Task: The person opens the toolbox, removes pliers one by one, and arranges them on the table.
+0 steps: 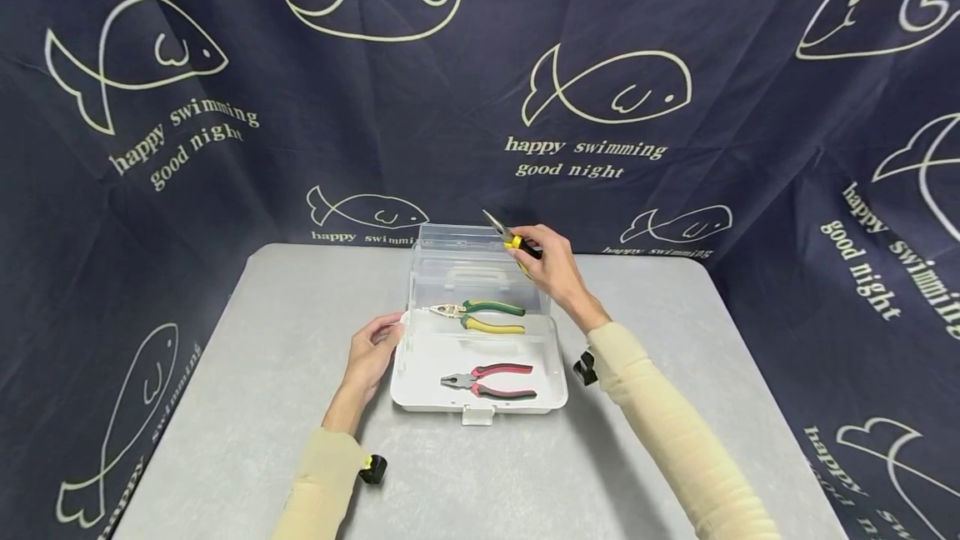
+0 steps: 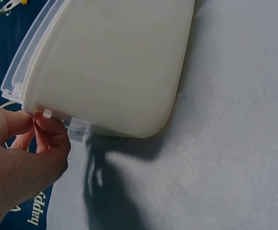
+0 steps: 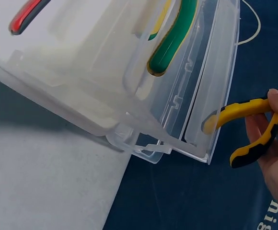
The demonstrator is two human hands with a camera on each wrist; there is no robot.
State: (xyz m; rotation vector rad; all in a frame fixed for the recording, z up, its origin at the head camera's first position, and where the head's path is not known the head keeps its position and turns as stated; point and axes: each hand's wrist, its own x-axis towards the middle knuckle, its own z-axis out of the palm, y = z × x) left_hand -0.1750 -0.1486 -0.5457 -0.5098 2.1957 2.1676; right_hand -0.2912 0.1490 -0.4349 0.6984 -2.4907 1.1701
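A white toolbox (image 1: 420, 369) stands on the table with its clear lid (image 1: 450, 238) raised at the back. At the box's left rear edge, my left hand (image 1: 369, 354) pinches the rim between thumb and fingers, also seen in the left wrist view. My right hand (image 1: 553, 263) holds needle-nose pliers (image 1: 517, 242) with yellow and black handles in the air by the lid's right top, tips toward upper left. Red-and-black combination pliers (image 1: 487, 382) lie in the front of the box. Behind them, pliers with green and yellow handles (image 1: 491, 317) rest toward the lid, jaws leftward.
The grey table (image 1: 300, 315) extends on both sides of the box. A white latch (image 1: 477, 415) juts from the box's front. Dark blue cloth (image 1: 465, 123) printed with fish hangs behind and at both sides. Each wrist carries a small black device.
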